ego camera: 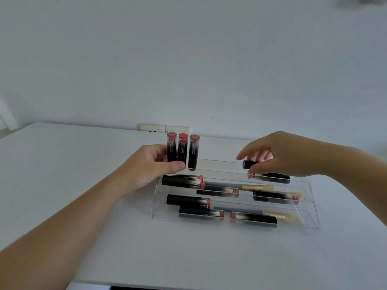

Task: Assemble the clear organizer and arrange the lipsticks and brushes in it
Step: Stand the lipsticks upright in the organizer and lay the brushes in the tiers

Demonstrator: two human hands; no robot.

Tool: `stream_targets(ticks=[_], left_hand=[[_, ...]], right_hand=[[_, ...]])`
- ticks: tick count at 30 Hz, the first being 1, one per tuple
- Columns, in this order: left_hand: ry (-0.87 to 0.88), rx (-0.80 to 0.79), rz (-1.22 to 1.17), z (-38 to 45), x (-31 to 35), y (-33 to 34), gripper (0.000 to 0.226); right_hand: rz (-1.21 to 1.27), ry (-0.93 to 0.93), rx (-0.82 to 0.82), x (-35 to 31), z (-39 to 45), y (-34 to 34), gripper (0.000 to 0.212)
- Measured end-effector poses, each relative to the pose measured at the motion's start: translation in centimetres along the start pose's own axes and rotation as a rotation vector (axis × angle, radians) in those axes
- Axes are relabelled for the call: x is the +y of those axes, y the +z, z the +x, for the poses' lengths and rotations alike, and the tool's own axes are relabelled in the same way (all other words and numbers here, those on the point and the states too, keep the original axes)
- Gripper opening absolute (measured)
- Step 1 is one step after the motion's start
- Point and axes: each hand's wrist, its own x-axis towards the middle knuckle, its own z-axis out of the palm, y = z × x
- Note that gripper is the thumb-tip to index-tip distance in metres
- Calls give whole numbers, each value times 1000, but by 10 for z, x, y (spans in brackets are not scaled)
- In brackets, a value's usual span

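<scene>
A clear stepped organizer (310, 218) sits on the white table. Three black lipsticks (183, 150) with pink and red tops stand upright at the left of its top tier. My left hand (150, 164) curls round the two leftmost of them, thumb in front. My right hand (282, 153) hovers over the right end of the top tier and pinches a black lipstick (250, 164) held sideways. Several more lipsticks (188, 200) lie flat on the lower tiers, along with two brushes (257, 187) with gold ferrules and pale bristles.
The white table (62, 164) stands against a white wall, with a wall socket plate (165, 128) just behind the organizer. The table's near edge (146, 283) runs along the bottom of the view.
</scene>
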Motion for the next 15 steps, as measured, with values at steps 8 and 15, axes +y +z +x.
stream_targets(ticks=[8, 15], left_hand=[[0, -5, 4, 0, 1, 0, 41], [12, 1, 4, 0, 1, 0, 39]], right_hand=[[62, -52, 204, -1, -3, -1, 22], [406, -2, 423, -12, 5, 4, 22]])
